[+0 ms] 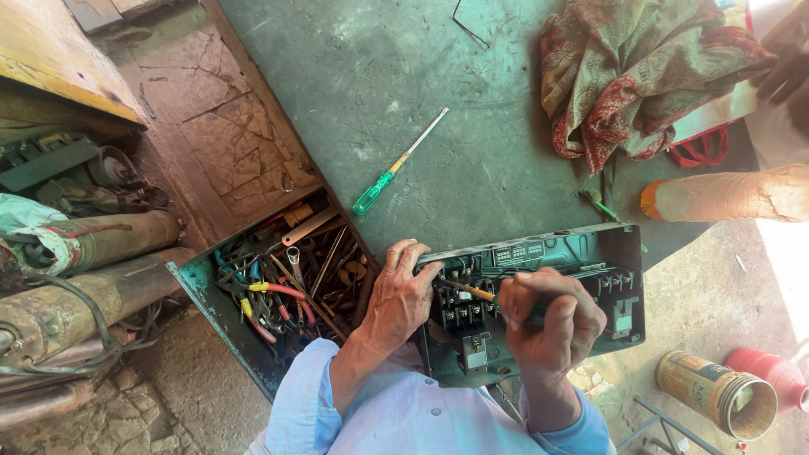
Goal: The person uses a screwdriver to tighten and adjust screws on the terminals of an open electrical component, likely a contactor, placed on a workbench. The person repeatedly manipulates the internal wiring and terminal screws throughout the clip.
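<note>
A worn green-painted metal workbench (379, 76) fills the upper half of the view, with cracked stone floor (227, 135) to its left. The left hand (403, 295) is clamped over the left end of a green metal electrical control box (590, 253) that lies open at the bench's near edge, fingers curled over its rim beside the black terminal blocks (459, 307). The right hand (552, 316) is closed around a screwdriver with an orange shaft collar (472, 291), its tip set among those terminals. Left of the box, an open green drawer (198, 295) holds a tangle of pliers, spanners and coloured wires (282, 286). Farther up the bench lies a green-handled screwdriver (396, 168), apart from the box. A patterned red-and-green cloth (640, 67) is heaped at top right. A yellow tin can (716, 394) stands on the ground at lower right.
</note>
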